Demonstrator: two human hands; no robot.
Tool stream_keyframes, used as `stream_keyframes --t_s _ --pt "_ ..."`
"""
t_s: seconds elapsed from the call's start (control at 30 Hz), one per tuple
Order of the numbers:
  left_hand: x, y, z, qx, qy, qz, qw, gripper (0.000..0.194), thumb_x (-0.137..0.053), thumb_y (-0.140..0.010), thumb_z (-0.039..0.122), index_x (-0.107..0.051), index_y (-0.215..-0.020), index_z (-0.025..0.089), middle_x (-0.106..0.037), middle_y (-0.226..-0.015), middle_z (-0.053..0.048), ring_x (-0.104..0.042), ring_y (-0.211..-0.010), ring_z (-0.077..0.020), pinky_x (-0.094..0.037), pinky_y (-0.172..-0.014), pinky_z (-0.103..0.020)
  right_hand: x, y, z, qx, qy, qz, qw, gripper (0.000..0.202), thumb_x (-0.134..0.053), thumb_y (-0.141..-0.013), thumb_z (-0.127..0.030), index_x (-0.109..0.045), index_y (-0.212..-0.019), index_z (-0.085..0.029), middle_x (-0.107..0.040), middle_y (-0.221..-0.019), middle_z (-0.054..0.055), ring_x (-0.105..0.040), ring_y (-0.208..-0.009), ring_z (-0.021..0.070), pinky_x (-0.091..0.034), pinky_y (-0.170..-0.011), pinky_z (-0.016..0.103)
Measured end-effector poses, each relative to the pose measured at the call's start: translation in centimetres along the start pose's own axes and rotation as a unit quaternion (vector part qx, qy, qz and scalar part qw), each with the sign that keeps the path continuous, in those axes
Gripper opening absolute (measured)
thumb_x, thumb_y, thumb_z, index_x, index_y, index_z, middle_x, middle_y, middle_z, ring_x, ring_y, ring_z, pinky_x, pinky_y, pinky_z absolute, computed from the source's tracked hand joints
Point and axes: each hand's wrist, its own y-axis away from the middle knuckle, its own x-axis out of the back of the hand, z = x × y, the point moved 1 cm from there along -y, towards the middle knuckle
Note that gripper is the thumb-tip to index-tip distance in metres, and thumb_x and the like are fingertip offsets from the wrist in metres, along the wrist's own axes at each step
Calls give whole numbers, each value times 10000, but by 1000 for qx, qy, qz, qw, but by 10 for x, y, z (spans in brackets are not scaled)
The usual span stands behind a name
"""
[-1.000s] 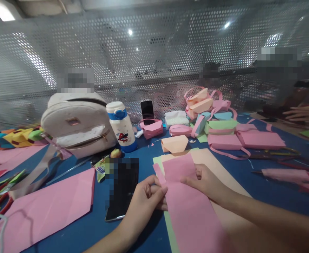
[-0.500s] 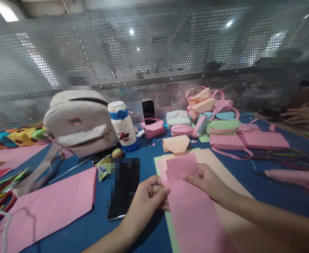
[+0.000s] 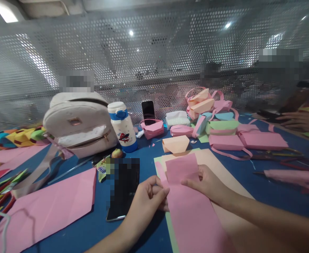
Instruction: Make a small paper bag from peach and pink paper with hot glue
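Note:
A long pink paper sheet [image 3: 194, 214] with a crease near its far end lies between my hands, over peach paper [image 3: 238, 218] and a green sheet [image 3: 170, 228]. My right hand [image 3: 209, 181] grips its right edge, thumb on top and fingers curled behind. At the left edge, my left hand [image 3: 153, 195] pinches the pink paper between thumb and fingers. Some of its fingertips are hidden under the paper. Just left of that hand lies a dark phone [image 3: 125, 189], partly pixelated.
Behind stand a white backpack [image 3: 78, 123], a bottle [image 3: 123, 126] and a propped phone [image 3: 148, 111]. Folded paper bags [image 3: 225, 142] are heaped at back right. A pink-wrapped glue gun [image 3: 286, 175] lies right, scissors [image 3: 4, 207] and pink paper [image 3: 57, 207] left. Another person's hand [image 3: 299, 121] shows far right.
Almost nothing differs. Both hands keep their hold on the pink paper, and the view has shifted very slightly.

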Motion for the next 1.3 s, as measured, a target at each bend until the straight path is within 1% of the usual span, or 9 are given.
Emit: stream_keyframes --t_s 0.2,0.37,0.53,0.7,0.83,1.0,1.07,1.2,1.3 --pt "1 -1 -1 -2 10 1 1000 510 -832 -615 542 -494 -709 172 -616 -508 37 -595 -446 -86 -542 -518 -207 0 1 0 6 32 23 999 398 -815 -652 -539 -647 -671 -178 -604 -581 8 -601 -622 200 -479 -538 275" --pt "1 -2 -2 9 13 -21 1000 494 -828 -626 540 -531 -747 164 -621 -512 39 -621 -456 -98 -578 -557 -240 2 1 4 1 45 48 998 389 -821 -647 -529 -655 -681 -178 -625 -600 19 -615 -638 209 -483 -521 268" --pt "1 0 -2 2 -8 -12 1000 517 -825 -613 560 -502 -722 171 -656 -549 8 -652 -488 -122 -596 -573 -265 1 1 0 9 23 24 999 395 -812 -658 -542 -684 -743 -179 -664 -673 26 -636 -663 210 -517 -582 288" --pt "0 2 0 -8 -7 -12 1000 494 -824 -630 536 -509 -725 168 -650 -545 10 -630 -481 -107 -583 -555 -241 0 2 -3 8 23 26 999 414 -801 -663 -560 -664 -719 -173 -645 -649 22 -625 -645 208 -513 -580 293" --pt "0 0 1 -9 6 -11 1000 472 -825 -646 518 -541 -750 155 -586 -500 60 -584 -456 -69 -562 -541 -197 0 2 0 4 47 49 998 417 -806 -660 -551 -631 -693 -173 -611 -620 16 -595 -634 199 -476 -538 271" --pt "1 -2 0 14 -10 -23 1000 488 -845 -617 519 -553 -702 137 -603 -517 45 -620 -499 -83 -587 -580 -223 2 0 4 -13 55 75 996 410 -811 -670 -515 -593 -671 -169 -548 -567 -19 -506 -528 135 -381 -450 225" --pt "2 -2 -1 16 -12 -20 1000 504 -852 -598 527 -541 -680 139 -613 -516 36 -633 -503 -94 -589 -578 -230 2 0 3 -10 22 51 998 384 -815 -676 -490 -616 -717 -164 -598 -633 -9 -541 -567 140 -416 -491 224" --pt "1 0 -1 5 -6 -7 1000 514 -854 -590 533 -546 -722 142 -676 -570 -4 -656 -511 -117 -590 -571 -244 0 0 1 4 -13 5 1000 392 -839 -646 -462 -691 -875 -179 -712 -849 46 -654 -787 222 -520 -658 281" --pt "0 0 0 0 9 -5 1000 516 -860 -585 524 -557 -761 145 -674 -561 3 -659 -502 -120 -581 -557 -233 1 0 2 8 21 20 1000 357 -829 -654 -476 -696 -819 -188 -712 -783 41 -665 -786 234 -525 -662 293"
